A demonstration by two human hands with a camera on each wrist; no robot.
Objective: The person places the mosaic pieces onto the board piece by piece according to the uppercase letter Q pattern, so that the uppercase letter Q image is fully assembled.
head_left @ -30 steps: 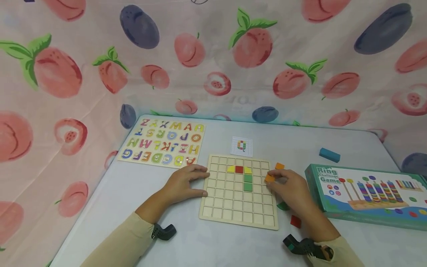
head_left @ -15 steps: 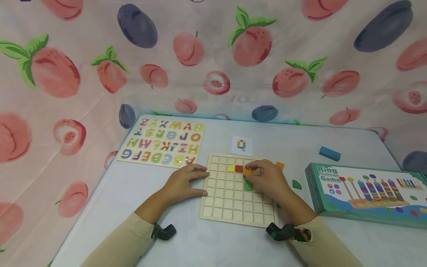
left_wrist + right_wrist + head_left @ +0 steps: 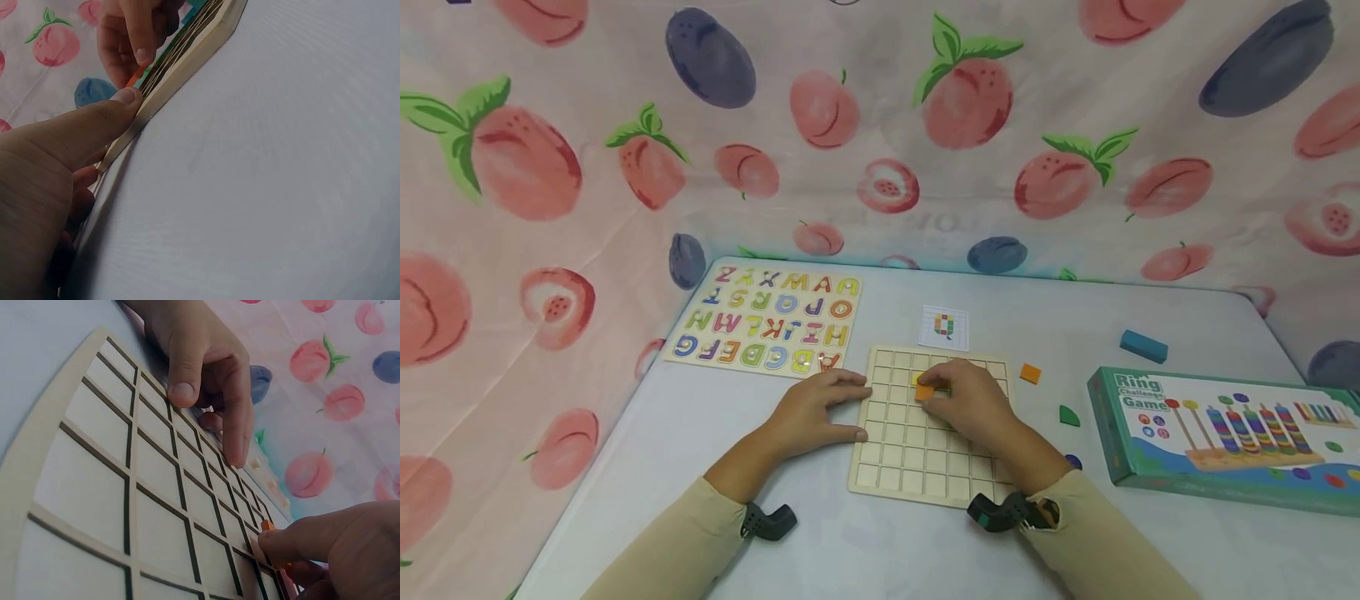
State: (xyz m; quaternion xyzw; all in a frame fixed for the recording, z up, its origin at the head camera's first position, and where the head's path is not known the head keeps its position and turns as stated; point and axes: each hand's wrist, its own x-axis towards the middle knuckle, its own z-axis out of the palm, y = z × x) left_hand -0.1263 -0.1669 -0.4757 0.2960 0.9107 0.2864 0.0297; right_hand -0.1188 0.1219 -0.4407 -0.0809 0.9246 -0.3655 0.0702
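My right hand pinches an orange square tile between thumb and fingertips. It holds the tile at the wooden grid board, just below a yellow piece. The right wrist view shows the orange tile tilted against the board's cells; whether it is seated I cannot tell. Most of the red, yellow and green pieces on the board are hidden under the right hand. My left hand rests at the board's left edge, fingers extended. In the left wrist view its thumb touches the rim.
A small pattern card lies behind the board. Right of the board are an orange tile, a green quarter-round piece and a purple piece. Farther right are a ring game box and blue block. An alphabet board lies back left.
From beyond the board's right edge, my right hand has carried the orange tile leftward across the board to below the yellow piece. The left hand has stayed at the left edge.
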